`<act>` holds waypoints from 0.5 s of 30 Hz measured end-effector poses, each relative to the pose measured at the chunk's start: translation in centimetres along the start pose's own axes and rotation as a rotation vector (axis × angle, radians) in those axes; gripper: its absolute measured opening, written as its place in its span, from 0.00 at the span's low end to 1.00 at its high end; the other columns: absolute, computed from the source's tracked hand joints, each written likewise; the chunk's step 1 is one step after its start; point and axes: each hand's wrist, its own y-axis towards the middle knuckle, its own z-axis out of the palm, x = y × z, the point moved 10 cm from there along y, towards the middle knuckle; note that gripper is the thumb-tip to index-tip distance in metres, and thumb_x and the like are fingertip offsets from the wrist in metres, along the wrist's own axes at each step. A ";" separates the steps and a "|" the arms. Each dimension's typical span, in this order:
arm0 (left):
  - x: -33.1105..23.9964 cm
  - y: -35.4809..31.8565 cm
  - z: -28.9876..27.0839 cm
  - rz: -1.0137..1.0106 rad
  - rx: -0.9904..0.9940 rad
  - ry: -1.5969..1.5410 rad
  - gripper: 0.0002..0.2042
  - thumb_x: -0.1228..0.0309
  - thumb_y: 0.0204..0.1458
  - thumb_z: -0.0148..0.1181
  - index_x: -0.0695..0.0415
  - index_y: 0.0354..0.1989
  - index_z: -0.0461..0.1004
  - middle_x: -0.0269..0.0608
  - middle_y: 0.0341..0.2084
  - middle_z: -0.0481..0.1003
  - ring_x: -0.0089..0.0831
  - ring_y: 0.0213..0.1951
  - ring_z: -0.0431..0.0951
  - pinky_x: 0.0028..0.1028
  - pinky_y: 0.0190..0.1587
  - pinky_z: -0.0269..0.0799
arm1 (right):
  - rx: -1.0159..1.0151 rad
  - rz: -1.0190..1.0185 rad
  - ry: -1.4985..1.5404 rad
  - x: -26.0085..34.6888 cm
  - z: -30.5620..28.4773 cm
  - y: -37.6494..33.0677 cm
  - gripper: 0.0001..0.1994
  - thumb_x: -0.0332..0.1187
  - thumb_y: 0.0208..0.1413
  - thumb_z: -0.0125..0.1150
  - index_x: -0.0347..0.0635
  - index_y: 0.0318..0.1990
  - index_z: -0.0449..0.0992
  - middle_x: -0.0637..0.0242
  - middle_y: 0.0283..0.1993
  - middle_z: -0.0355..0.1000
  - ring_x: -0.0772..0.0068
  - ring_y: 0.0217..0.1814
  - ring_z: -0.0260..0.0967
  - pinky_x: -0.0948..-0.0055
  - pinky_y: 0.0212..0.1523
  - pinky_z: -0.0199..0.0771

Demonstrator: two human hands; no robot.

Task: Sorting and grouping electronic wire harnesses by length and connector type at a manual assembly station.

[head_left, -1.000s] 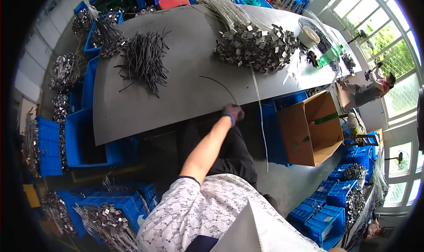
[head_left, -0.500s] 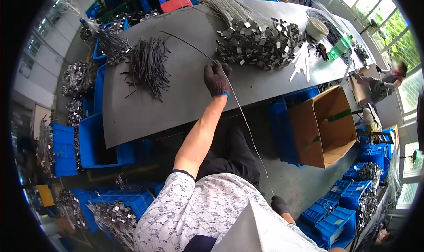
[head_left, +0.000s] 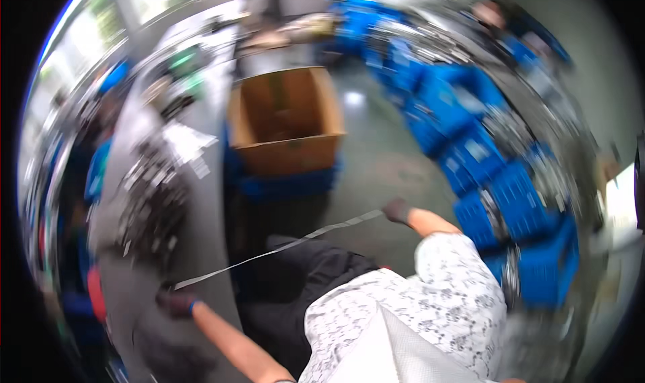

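Whole view smeared by motion. Pile of metal parts on the desk: shapes unreadable. Blue crates: contents indistinct. Fingers: too blurred to tell.

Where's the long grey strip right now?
In the head view the long grey strip stretches across the lower middle, from the gloved left hand by the grey table up to the gloved right hand, below the cardboard box.
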 end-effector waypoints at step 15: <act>-48.7 11.0 24.4 0.582 0.725 -0.690 0.13 0.68 0.62 0.48 0.60 0.50 0.71 0.45 0.42 0.78 0.35 0.40 0.79 0.33 0.42 0.76 | -0.219 0.368 0.314 -7.8 6.9 -18.3 0.10 0.31 0.51 0.57 0.42 0.37 0.82 0.55 0.39 0.80 0.49 0.41 0.79 0.52 0.36 0.78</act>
